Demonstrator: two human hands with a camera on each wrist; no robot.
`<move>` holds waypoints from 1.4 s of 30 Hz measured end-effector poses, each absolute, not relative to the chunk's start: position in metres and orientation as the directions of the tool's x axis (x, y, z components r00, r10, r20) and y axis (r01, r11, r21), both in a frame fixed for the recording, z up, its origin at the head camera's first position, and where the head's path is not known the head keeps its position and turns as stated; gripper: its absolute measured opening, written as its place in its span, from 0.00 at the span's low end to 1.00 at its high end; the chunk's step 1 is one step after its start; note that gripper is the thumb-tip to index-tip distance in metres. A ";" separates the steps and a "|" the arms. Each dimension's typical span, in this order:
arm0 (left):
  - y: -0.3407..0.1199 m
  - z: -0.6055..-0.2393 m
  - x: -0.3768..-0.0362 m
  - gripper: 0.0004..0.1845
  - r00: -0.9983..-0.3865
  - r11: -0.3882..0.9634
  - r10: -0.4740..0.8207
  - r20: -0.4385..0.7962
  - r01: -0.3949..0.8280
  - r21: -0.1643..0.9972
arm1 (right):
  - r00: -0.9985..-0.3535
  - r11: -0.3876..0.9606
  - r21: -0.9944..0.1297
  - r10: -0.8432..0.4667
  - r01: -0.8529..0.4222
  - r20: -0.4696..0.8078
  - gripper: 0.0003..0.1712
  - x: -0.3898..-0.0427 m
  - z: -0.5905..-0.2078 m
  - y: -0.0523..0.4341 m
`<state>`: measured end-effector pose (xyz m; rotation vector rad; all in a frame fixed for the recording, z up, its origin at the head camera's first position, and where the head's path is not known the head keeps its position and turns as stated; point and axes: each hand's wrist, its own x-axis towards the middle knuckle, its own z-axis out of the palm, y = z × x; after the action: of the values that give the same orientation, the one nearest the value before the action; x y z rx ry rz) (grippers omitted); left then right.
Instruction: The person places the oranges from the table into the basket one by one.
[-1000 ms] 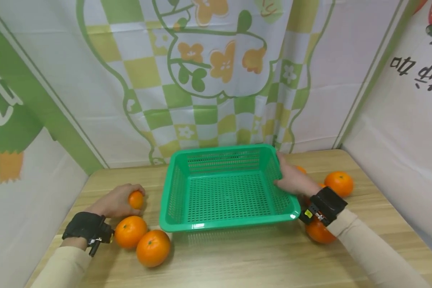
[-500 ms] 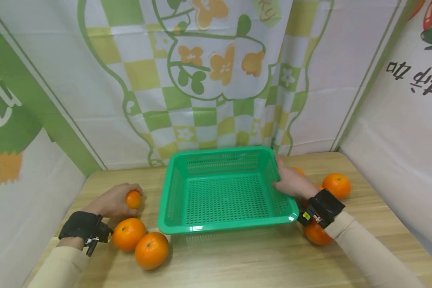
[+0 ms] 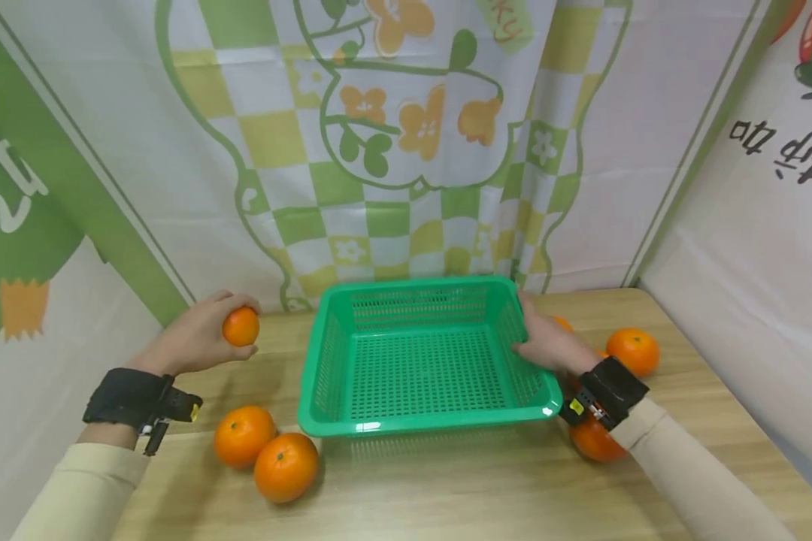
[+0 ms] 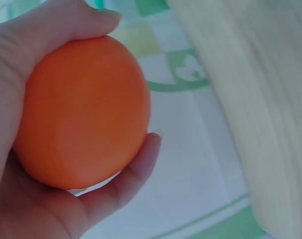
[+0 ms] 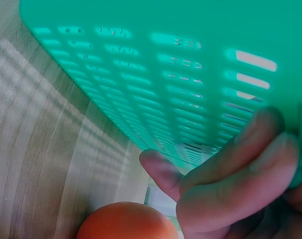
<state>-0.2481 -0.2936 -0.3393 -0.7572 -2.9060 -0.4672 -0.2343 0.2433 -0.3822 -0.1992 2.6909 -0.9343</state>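
Observation:
My left hand grips a small orange above the table, left of the basket. In the left wrist view, the thumb and fingers curl round the smooth orange. A green plastic basket with slotted walls stands mid-table, its inside bare. My right hand holds the basket's right side, thumb inside and the other fingers outside. In the right wrist view, those bent fingers lie against the slotted wall. Two larger oranges, one by the basket's corner and one beside it, sit below my left hand.
Several oranges lie right of the basket, partly hidden by my right hand and wrist; one orange sits farther right and another under the wrist. A patterned curtain hangs behind the wooden table, with printed walls on both sides.
My left hand has lifted the small orange off the table, moving up and slightly left. My right hand and the basket stay in place.

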 end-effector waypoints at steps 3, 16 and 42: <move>-0.283 -0.328 -0.250 0.28 -0.846 0.804 0.487 0.217 0.531 0.269 | -0.950 0.786 -0.617 -0.226 -0.048 -0.215 0.64 -0.234 -0.381 0.244; -0.219 -0.286 -0.255 0.27 -0.779 0.736 0.594 0.203 0.627 0.255 | -0.954 0.785 -0.618 -0.222 -0.052 -0.201 0.63 -0.239 -0.374 0.240; -0.145 -0.287 -0.259 0.27 -0.693 0.682 0.714 0.104 0.721 0.123 | -0.954 0.806 -0.591 -0.200 -0.031 -0.222 0.63 -0.227 -0.384 0.238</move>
<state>-0.2591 -0.1449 -0.2873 -1.2110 -2.8374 -0.2391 -0.2269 0.2381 -0.3842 -0.1777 2.7192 -0.8828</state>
